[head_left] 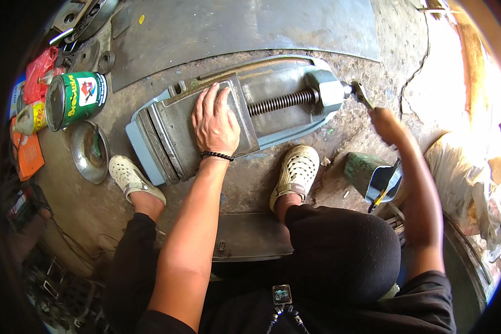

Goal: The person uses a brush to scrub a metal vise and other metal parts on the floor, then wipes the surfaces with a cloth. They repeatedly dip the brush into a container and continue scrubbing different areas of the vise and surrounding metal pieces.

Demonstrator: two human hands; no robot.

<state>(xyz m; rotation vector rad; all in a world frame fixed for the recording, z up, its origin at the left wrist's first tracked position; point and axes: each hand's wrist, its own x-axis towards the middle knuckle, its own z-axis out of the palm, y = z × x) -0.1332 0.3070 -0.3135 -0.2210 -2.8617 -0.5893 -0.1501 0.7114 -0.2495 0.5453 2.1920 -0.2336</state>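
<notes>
A large grey-blue machine vise [273,83] lies on the floor in front of me, its threaded screw [283,103] bare between the movable jaw block and the end block. My left hand [217,123] rests flat on top of the metal jaw block [175,119], fingers close together and stretched out, holding nothing. At the vise's right end, my right hand [388,126] is closed round the handle of a wrench [362,96]. The wrench's head sits at the end of the screw; my fingers are slightly blurred.
Metal sheet [245,28] lies beyond the vise. At left stand a green paint can [75,100], a metal bowl [86,153] and an orange packet [28,153]. A cut container [367,172] with a yellow-handled tool is near my right knee. My clog-clad feet flank the vise's near side.
</notes>
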